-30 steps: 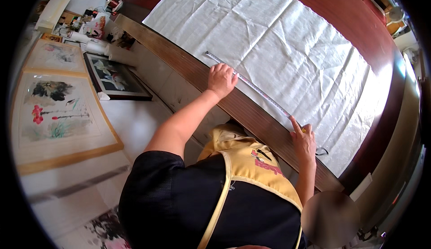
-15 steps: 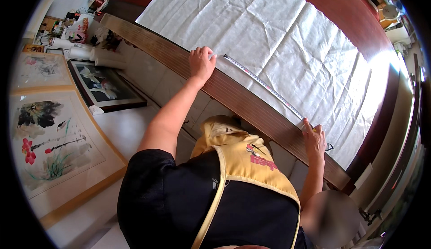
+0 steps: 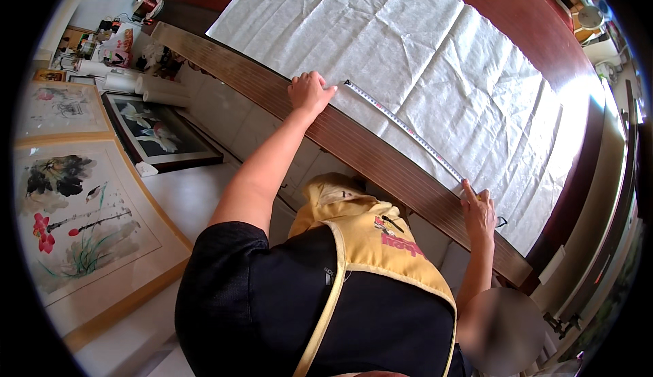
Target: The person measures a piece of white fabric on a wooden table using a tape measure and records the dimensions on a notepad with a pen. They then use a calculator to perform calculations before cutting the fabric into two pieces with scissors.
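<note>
A large creased white sheet (image 3: 422,44) lies spread on a long dark red-brown table (image 3: 381,166). A thin measuring tape (image 3: 405,129) runs stretched along the sheet's near edge. My left hand (image 3: 309,91) rests on the table's rim with its fingertips holding down the tape's left end. My right hand (image 3: 479,210) presses the tape's other end to the sheet near its right corner, beside a small dark loop (image 3: 500,222). I wear a black top and a yellow apron (image 3: 371,241).
On the pale floor at the left lie a flower painting in a wooden frame (image 3: 88,227), a dark-framed bird picture (image 3: 160,135) and white paper rolls (image 3: 146,84). Clutter (image 3: 112,37) stands at the far left. A pale cabinet (image 3: 598,193) runs along the right.
My left hand has slid left along the table's rim, and the tape now spans a longer stretch of the sheet's edge. My right hand stays near the right corner.
</note>
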The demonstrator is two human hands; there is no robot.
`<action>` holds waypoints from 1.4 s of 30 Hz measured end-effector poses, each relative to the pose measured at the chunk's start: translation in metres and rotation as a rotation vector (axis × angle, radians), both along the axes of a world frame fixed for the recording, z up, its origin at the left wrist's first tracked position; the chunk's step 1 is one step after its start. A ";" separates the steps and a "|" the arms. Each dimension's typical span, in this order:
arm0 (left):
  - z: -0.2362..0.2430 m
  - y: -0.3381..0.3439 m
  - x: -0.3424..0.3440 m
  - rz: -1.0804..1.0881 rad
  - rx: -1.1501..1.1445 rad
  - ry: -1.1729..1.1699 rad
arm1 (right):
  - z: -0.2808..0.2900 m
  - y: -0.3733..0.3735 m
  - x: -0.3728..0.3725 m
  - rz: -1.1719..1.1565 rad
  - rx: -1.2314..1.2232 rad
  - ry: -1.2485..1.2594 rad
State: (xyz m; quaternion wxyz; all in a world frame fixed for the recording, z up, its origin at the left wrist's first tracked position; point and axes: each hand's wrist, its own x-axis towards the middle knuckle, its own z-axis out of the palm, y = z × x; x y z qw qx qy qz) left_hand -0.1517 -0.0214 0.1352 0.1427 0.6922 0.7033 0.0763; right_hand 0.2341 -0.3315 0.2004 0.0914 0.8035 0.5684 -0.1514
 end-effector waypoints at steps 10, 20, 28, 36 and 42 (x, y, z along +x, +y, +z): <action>-0.001 0.005 -0.008 -0.020 -0.120 0.032 | 0.009 0.004 -0.006 -0.007 -0.025 -0.001; -0.003 0.002 -0.016 -0.073 -0.149 -0.039 | -0.015 -0.015 0.015 0.004 0.154 0.180; 0.012 -0.079 0.051 -0.349 0.571 -0.408 | -0.060 -0.093 0.041 -0.245 0.649 0.547; 0.027 -0.184 0.170 -0.676 0.541 -0.512 | -0.059 -0.136 0.124 -0.544 0.816 0.764; 0.000 -0.302 0.285 -0.981 0.334 -0.525 | -0.010 -0.265 0.229 -0.933 0.882 0.535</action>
